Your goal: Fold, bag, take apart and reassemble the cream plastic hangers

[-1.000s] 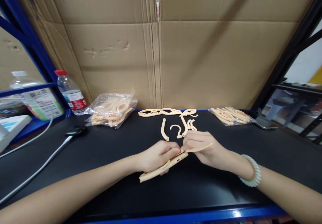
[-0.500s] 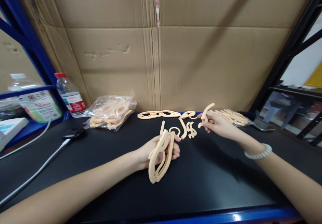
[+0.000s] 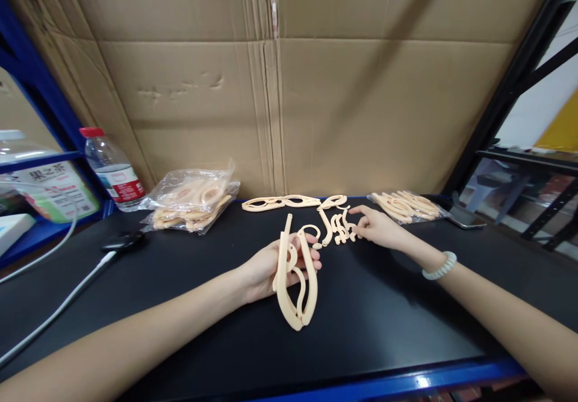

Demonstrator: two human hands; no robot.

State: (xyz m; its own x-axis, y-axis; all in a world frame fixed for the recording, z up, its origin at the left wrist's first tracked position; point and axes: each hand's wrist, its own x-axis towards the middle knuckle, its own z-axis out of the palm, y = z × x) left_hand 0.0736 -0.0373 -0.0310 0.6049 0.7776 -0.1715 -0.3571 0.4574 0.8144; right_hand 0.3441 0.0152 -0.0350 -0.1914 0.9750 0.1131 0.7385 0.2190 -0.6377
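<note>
My left hand (image 3: 271,266) is closed around a beige plastic folding clothes hanger (image 3: 284,293), held above the table with its joined end toward me. Two long arms with curved inner pieces show in it, and my fingers reach behind it. Farther right, my right hand (image 3: 377,226) has its thumb and fingers on a small curved hanger piece (image 3: 351,231) at the right end of a row of similar curved pieces (image 3: 338,227). Left of that row lie a longer hanger arm (image 3: 326,228) and a hook-shaped piece (image 3: 316,228).
Open-shaped hanger parts (image 3: 280,201) line the back by the cardboard wall (image 3: 383,101). Bagged parts (image 3: 194,200) sit at left, more bagged parts (image 3: 406,205) at right, near a phone (image 3: 469,218). A water bottle (image 3: 117,173) and a black device with cable (image 3: 124,241) stand left.
My right hand has lowered the curved piece from the air to the table, beside the row. The hanger in my left hand has turned more face-on to me.
</note>
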